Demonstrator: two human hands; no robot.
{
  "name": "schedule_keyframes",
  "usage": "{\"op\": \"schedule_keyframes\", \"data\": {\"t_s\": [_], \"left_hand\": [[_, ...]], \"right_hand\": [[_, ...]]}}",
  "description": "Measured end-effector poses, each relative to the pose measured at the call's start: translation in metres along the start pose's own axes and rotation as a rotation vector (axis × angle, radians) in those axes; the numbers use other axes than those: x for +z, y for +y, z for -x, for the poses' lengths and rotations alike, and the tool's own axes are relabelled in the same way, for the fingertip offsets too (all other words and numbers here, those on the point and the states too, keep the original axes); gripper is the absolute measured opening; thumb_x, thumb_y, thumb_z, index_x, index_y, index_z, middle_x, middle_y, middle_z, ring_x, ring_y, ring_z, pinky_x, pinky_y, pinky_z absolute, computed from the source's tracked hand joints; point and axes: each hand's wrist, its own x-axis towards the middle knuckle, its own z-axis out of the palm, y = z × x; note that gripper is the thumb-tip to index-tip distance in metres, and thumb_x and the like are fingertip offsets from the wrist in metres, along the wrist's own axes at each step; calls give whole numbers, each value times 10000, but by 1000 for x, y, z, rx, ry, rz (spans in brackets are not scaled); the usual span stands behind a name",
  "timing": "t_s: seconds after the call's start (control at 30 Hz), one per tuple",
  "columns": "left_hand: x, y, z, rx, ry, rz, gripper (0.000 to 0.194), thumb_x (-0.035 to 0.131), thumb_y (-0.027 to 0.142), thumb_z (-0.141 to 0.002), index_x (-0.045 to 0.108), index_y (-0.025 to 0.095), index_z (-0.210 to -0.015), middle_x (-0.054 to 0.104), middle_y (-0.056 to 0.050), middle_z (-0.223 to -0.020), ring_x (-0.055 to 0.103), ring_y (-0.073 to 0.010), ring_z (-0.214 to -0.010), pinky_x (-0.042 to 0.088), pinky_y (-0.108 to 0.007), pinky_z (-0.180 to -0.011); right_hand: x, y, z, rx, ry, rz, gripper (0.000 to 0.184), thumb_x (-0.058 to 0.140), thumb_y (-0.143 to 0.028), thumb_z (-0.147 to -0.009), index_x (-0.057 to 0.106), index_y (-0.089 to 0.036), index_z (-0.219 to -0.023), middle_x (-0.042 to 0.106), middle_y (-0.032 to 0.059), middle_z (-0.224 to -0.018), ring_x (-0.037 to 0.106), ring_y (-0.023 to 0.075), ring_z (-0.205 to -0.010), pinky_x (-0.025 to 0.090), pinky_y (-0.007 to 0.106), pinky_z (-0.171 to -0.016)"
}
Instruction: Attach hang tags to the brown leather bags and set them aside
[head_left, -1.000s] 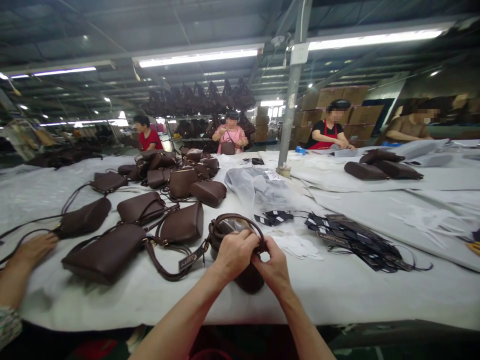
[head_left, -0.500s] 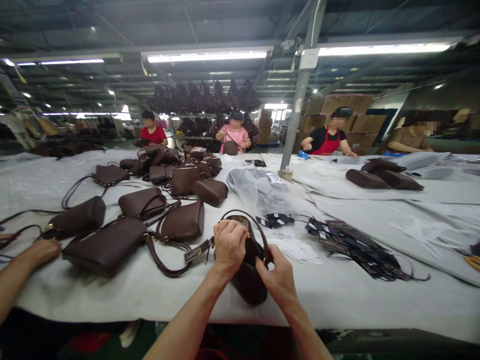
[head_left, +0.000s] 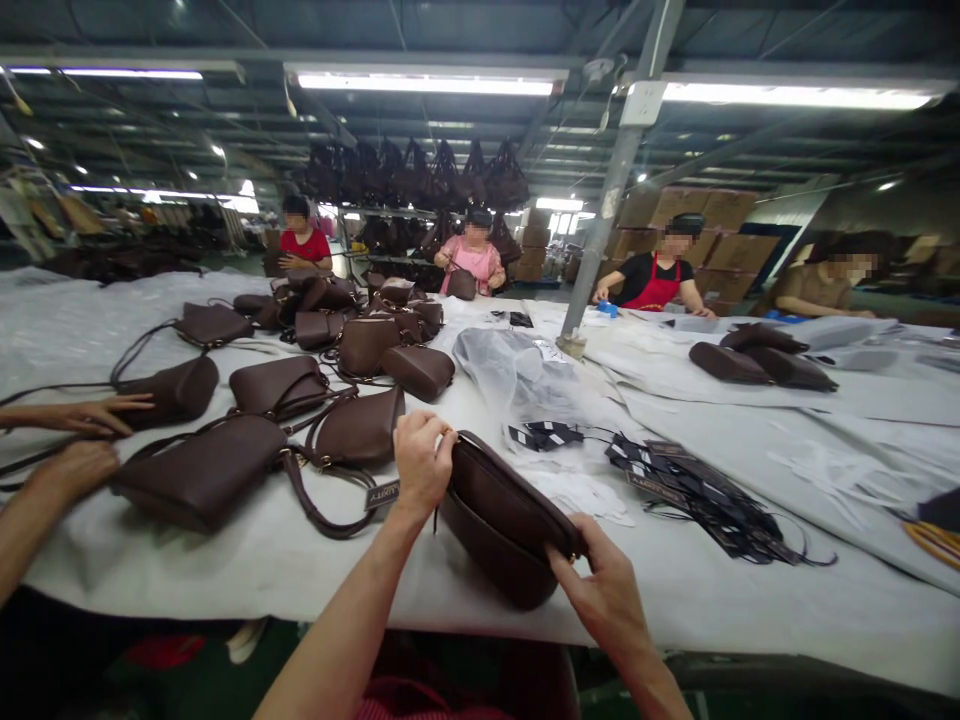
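A dark brown handbag (head_left: 499,525) is tilted above the white table's near edge, its zipped top turned up and toward the right. My left hand (head_left: 422,462) is closed at the bag's upper left end, fingers pinched near the zipper. At the lower right end, my right hand (head_left: 604,580) grips the bag's corner between thumb and fingers, beside a small gold fitting. A black hang tag (head_left: 382,494) with gold lettering lies just left of my left wrist. The bag's handle is hidden behind it.
Several brown handbags (head_left: 206,470) cover the left of the table, where a co-worker's hands (head_left: 75,470) touch one. Black hang tags (head_left: 690,490) are heaped at the right, near clear plastic (head_left: 517,370) and white gloves (head_left: 577,495). A metal post (head_left: 611,190) rises beyond. Other people work across the table.
The handbag has swung from nearly end-on to broadside, and its top now looks closed. My hands have spread apart, the left up and leftward, the right down and rightward.
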Motion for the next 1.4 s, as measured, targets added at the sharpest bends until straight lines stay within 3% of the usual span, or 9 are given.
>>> {"op": "schedule_keyframes", "data": {"t_s": [0.2, 0.43, 0.57, 0.63, 0.9, 1.07, 1.17, 1.3, 1.4], "left_hand": [[-3, -12, -8, -84, -228, 467, 113, 535, 163, -825, 588, 181, -727, 643, -62, -1053, 570, -197, -1016, 423, -355, -932], [14, -18, 25, -184, -495, 759, 73, 586, 219, -807, 606, 172, -860, 684, -56, -1009, 616, -167, -889, 475, -300, -819], [26, -21, 26, -36, -645, 839, 590, 746, 179, -668, 559, 197, -1227, 594, -98, -1291, 545, -239, -1176, 409, -382, -1019], [29, -20, 20, -39, -666, 842, 635, 742, 164, -674, 536, 203, -1274, 593, -93, -1297, 537, -246, -1197, 393, -394, -1042], [28, -19, 21, -107, -583, 843, 443, 704, 185, -739, 604, 208, -1170, 669, -23, -1104, 601, -204, -1017, 463, -307, -915], [35, -10, 37, -166, -490, 811, 370, 703, 211, -755, 617, 198, -1115, 684, -28, -1055, 619, -204, -984, 478, -325, -908], [38, 7, 48, -202, -379, 714, 368, 721, 226, -753, 604, 207, -1101, 675, -41, -1056, 617, -213, -985, 487, -353, -907], [40, 25, 59, -226, -232, 597, 404, 735, 228, -747, 579, 213, -1119, 657, -49, -1064, 609, -217, -993, 495, -376, -902], [38, 32, 62, -138, -210, 571, 455, 747, 222, -740, 574, 223, -1160, 654, -54, -1083, 606, -219, -1008, 496, -376, -909]], "right_hand": [[-31, 30, -18, 63, -39, -19, 113, 577, -329, -821, 578, -218, -842, 560, -17, -686, 518, 158, -618, 444, 267, -588], [-54, 70, -62, 124, -111, 88, 157, 582, -315, -719, 592, -217, -841, 643, 8, -751, 586, 199, -695, 456, 314, -660], [-52, 83, -71, 169, -165, 65, 189, 574, -331, -735, 589, -209, -877, 631, -4, -742, 572, 181, -677, 452, 305, -661], [-52, 85, -75, 164, -190, 75, 214, 566, -349, -763, 585, -206, -921, 616, -11, -731, 552, 173, -650, 450, 301, -640], [-36, 62, -71, -117, -211, 271, 594, 409, -98, -764, 494, -211, -1341, 575, 113, -1181, 581, 234, -1064, 486, 424, -947], [-2, 25, -65, -172, -211, 471, 719, 422, -11, -624, 533, -166, -1317, 488, 169, -1347, 332, 375, -1357, 280, 666, -1068], [13, 5, -67, -200, -262, 430, 847, 391, 3, -618, 397, -189, -1443, 455, 150, -1434, 253, 379, -1412, 144, 765, -1050], [6, -15, -60, -270, -317, 224, 772, 346, -24, -730, 336, -200, -1481, 404, 129, -1482, 285, 288, -1423, 224, 617, -1133], [-11, -29, -41, -194, -145, 135, 463, 420, -126, -843, 535, -198, -1286, 536, 133, -1316, 503, 250, -1247, 440, 438, -1036]]}}
